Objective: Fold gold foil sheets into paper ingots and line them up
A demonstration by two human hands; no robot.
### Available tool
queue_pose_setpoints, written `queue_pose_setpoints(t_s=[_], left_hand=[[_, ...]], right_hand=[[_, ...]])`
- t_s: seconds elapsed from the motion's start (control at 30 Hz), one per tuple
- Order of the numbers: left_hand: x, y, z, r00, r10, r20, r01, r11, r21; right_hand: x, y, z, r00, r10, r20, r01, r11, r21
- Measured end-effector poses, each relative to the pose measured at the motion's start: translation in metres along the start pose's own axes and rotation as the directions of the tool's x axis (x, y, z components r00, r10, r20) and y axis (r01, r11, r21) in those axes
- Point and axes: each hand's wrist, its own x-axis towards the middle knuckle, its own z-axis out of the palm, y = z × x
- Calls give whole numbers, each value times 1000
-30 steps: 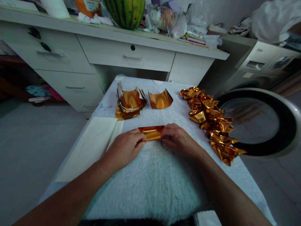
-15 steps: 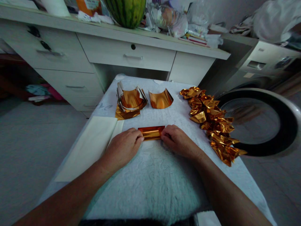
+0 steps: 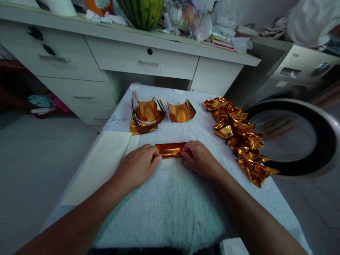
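A narrow strip of shiny gold foil paper (image 3: 171,150) lies across the middle of the cloth-covered table. My left hand (image 3: 145,163) pinches its left end and my right hand (image 3: 198,157) pinches its right end, fingers closed on both sides. Beyond my hands stand a stack of curled gold sheets (image 3: 147,111) and a single curled gold sheet (image 3: 181,112). On the right runs a row of folded, crumpled gold foil pieces (image 3: 233,132). White paper (image 3: 98,164) lies flat beside my left forearm.
Behind the table (image 3: 159,212) is a white desk (image 3: 146,63) with drawers, holding a watermelon (image 3: 142,12), plastic bags and a glass bowl. To the right stands a washing machine with its round door (image 3: 329,141) open beside the table edge.
Both hands stay almost in place on the foil strip. The strip's front surface looks slightly flatter, and the view has shifted a little.
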Motion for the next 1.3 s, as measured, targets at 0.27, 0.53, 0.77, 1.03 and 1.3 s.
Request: queue_pose_setpoints(t_s=[0.27,0.53,0.77,1.03,1.3], left_hand=[[1,-2,-1,1000,22,6,-22,1000,-20],[0,2,4,998,-60,-13,61,987,152],[0,4,5,995,-103,-16,104,966,236],[0,7,4,991,-132,-24,134,955,264],[1,6,6,991,-134,-30,137,961,240]], right_hand=[[0,1,0,1000,-3,4,3,1000,6],[1,-1,0,998,68,1,-68,996,-64],[2,-1,0,995,99,-5,-99,989,-107],[2,0,1,994,111,-10,-111,987,-117],[2,1,2,994,106,-22,-108,989,-100]])
